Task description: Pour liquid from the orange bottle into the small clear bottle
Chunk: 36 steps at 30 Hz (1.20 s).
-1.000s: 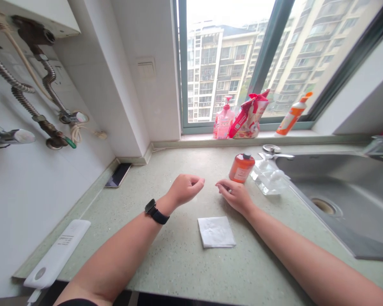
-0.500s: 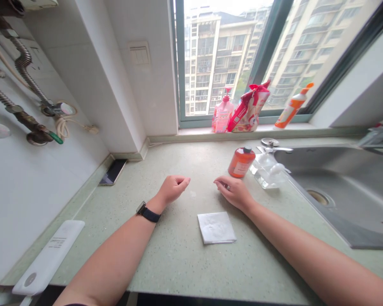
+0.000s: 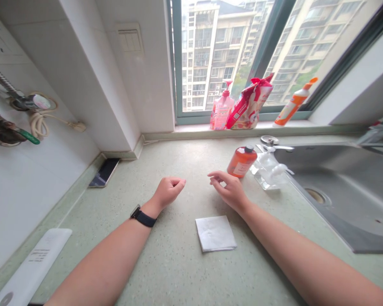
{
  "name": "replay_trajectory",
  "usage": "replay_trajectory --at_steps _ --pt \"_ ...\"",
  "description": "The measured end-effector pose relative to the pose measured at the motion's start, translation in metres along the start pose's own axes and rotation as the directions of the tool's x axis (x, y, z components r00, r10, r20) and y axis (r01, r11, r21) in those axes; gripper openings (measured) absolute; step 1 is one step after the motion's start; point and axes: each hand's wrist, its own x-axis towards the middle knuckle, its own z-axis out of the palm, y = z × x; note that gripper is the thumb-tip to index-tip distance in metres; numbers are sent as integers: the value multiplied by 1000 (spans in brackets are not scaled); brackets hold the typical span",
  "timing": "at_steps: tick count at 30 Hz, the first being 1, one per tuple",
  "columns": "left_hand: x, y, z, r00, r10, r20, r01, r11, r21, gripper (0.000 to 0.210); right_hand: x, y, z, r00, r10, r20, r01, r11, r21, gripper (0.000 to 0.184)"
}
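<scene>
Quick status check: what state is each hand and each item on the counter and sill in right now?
left hand: closed in a loose fist, holding nothing visible
right hand: fingers curled, not gripping anything, beside the orange bottle
orange bottle: upright, dark cap on
napkin: folded, flat on the counter
clear dispenser: lying on its side by the sink
phone: flat, screen dark
pink pump bottle: upright on the sill
red bag: leaning on the window

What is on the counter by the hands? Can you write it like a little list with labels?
left hand: closed in a loose fist on the counter, holding nothing seen
right hand: fingers curled, beside the orange bottle, not gripping it
between the arms: folded white napkin
by the sink: clear pump bottle
window sill: pink bottle, red bag, orange and white bottle
left corner: phone
</scene>
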Motion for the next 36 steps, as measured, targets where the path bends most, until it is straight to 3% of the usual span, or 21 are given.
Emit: replay_trajectory --at_steps 7,10,12,14,16,18,20,22,24,27,31,36 --pt "-3 5 3 999 25 44 -25 1000 0 54 2 -14 -18 985 -125 -120 115 989 -88 20" --pt "-4 5 5 998 37 51 -38 999 6 54 19 -28 -40 949 -246 -198 194 948 -251 20" --pt "-4 5 6 998 41 54 -42 999 11 53 37 -37 -63 920 -278 -278 162 912 -376 21" --pt "-3 4 6 998 44 52 -45 999 18 53 58 -42 -87 916 -249 -313 86 887 -454 26" --pt "-2 4 6 998 47 45 -49 998 26 54 77 -41 -110 948 -169 -270 12 867 -498 29" --pt "-2 3 6 998 52 41 -54 998 29 54 91 -33 -127 972 -17 -235 -111 847 -519 30" --pt "-2 3 5 997 57 42 -58 998 23 54 100 -18 -138 968 134 -214 -231 812 -536 32" --pt "-2 2 5 997 60 41 -61 998 16 55 103 -2 -143 956 173 -236 -280 775 -567 32" --pt "-2 2 4 997 61 39 -62 998 12 55 103 11 -144 959 121 -255 -256 753 -606 35" --pt "-2 1 5 998 58 36 -59 998 11 55 101 18 -141 977 106 -183 -199 746 -636 38" --pt "-3 2 5 998 56 40 -57 998 22 55 98 8 -135 981 186 -49 -172 731 -660 37" --pt "-5 2 5 994 106 12 -107 992 60 52 95 -20 -129 991 132 34 -79 756 -650 32"
